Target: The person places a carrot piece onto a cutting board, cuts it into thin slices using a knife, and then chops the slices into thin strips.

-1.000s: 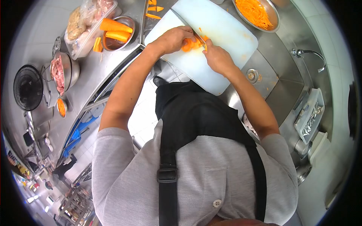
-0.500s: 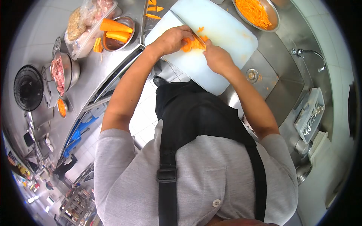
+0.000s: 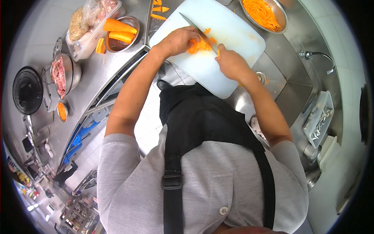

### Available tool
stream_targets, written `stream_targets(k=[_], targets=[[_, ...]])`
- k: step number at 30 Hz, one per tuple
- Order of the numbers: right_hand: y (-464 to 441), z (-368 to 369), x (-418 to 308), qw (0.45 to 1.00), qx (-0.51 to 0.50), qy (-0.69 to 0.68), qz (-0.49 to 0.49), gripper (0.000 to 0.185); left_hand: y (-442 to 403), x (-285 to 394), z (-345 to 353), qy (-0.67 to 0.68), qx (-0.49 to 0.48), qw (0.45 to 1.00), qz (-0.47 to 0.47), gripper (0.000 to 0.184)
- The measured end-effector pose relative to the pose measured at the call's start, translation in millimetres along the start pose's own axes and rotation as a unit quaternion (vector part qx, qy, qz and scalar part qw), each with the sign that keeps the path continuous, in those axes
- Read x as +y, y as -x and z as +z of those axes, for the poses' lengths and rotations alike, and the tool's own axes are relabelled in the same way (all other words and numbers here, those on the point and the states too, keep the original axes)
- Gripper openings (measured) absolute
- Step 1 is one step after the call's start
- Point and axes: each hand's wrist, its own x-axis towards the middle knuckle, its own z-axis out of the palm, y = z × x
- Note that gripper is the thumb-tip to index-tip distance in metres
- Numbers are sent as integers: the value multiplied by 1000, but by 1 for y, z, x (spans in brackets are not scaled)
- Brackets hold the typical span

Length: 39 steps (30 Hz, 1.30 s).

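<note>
My right hand (image 3: pixel 232 63) is wrapped round the handle of a long knife (image 3: pixel 188 21), whose blade points to the upper left over a white cutting board (image 3: pixel 230 23). Fingers bent, my left hand (image 3: pixel 179 41) presses on orange carrot pieces (image 3: pixel 200 45) beside the blade. Its fingertips and part of the carrot there are hidden. A few small bits lie on the board just beyond the blade.
A bowl of shredded carrot (image 3: pixel 261 15) stands at the upper right, above a sink with a faucet (image 3: pixel 317 54). To the left are a bowl of carrots (image 3: pixel 131 32), bagged food (image 3: pixel 83 29), a bowl of meat (image 3: pixel 69 75) and a black strainer (image 3: pixel 27 90).
My right hand has moved to the right and slightly down, drawing the knife back with it. Small carrot bits have spread beyond the blade. My left hand stays nearly in place.
</note>
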Motion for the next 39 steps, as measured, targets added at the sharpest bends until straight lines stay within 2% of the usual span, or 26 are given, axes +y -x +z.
stream_targets(k=[2, 7, 11, 14, 17, 20, 23, 26, 29, 31, 39], targets=[[-14, 33, 5, 999, 27, -18, 11, 38, -1, 3, 2, 6, -2, 1000, 0, 28], [-3, 3, -5, 1000, 15, -14, -6, 37, -1, 1, -2, 21, -8, 1000, -12, 29], [-24, 32, 3, 1000, 21, -13, 3, 35, -3, -1, 0, 17, -5, 1000, -5, 30], [-4, -3, -13, 1000, -3, -22, 3, 46, -2, -6, 1, 21, -5, 1000, -7, 30], [-21, 34, 1, 1000, 15, -18, 3, 47, 2, -5, 4, 24, -1, 1000, -5, 29], [-20, 17, -6, 1000, 5, -10, 4, 35, 2, -4, 0, 26, 3, 1000, -17, 28], [-4, -1, -16, 1000, -3, -22, 14, 35, 2, -3, 2, 25, 14, 1000, -8, 26], [-28, 29, -5, 999, 15, -31, 18, 37, -1, -6, 4, 26, 16, 1000, 5, 26], [-11, -2, -19, 999, 5, -32, 10, 38, 0, -8, 2, 27, 15, 999, 6, 26], [-22, 19, -13, 999, 6, -40, 15, 38, 2, -9, 3, 34, 22, 999, 10, 26], [-16, 10, -18, 999, 23, -35, 2, 36, 3, -8, 1, 30, 18, 999, -11, 24]])
